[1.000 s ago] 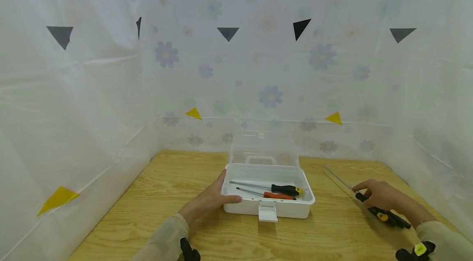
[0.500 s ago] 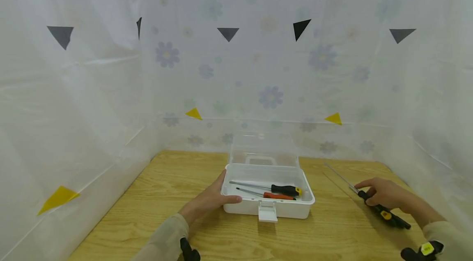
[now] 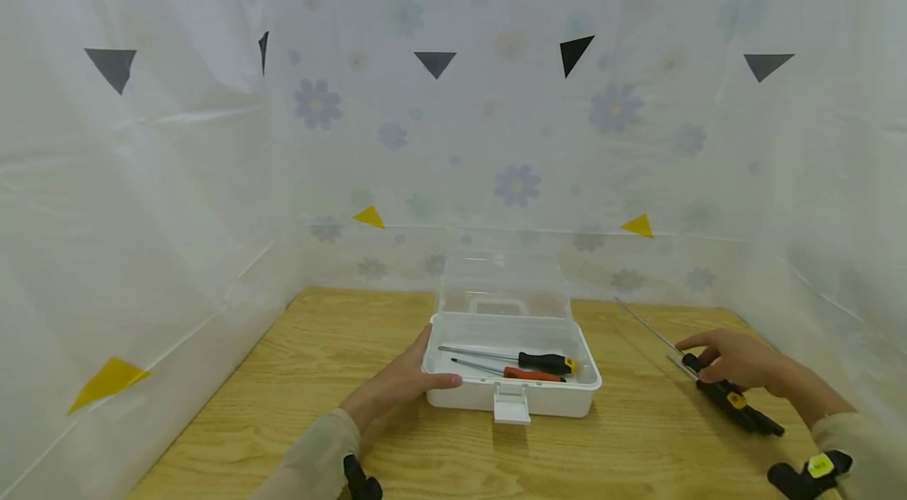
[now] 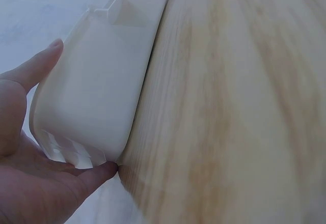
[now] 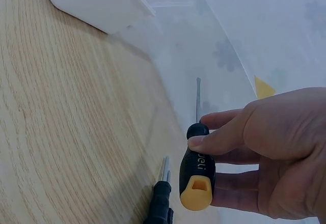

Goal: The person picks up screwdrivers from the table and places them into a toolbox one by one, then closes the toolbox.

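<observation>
My left hand (image 3: 397, 386) rests against the left end of the white toolbox (image 3: 513, 394), thumb along its front wall, fingers fairly straight, nothing gripped. The box sits mid-bench (image 3: 298, 374), clear lid (image 3: 505, 283) up, two screwdrivers (image 3: 527, 368) lying inside. My right hand (image 3: 737, 360) pinches a black-and-yellow screwdriver (image 5: 196, 175) by its handle, shaft pointing toward the back curtain (image 3: 496, 114), at the bench's right side. Another dark screwdriver (image 5: 159, 203) lies just beside it on the bench.
</observation>
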